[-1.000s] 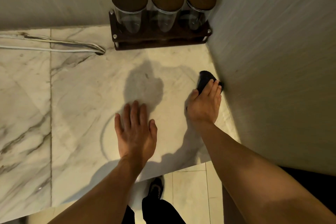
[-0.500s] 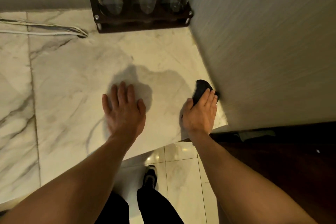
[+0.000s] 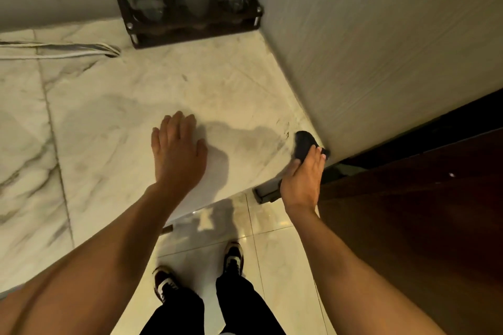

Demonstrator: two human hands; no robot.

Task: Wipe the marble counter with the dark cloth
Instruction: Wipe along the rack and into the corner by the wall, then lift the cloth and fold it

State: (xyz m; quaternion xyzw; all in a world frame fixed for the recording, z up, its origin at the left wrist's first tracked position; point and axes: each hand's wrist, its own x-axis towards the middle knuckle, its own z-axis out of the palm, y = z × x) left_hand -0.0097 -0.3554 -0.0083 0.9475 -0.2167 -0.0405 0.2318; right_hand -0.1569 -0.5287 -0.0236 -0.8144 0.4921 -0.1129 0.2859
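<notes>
Head view, right hand (image 3: 303,178) pressing dark cloth (image 3: 303,145)

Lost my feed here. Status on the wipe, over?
Right hand grip shut on dark cloth, at counter corner by wall. Left hand flat, empty. Jar rack sits far back, clear.

Marble counter (image 3: 114,106), jar rack (image 3: 190,27), cables (image 3: 60,50), dark cloth (image 3: 303,145), perhaps damp.

Left hand (image 3: 178,151) flat, right hand (image 3: 303,179) curled
</notes>
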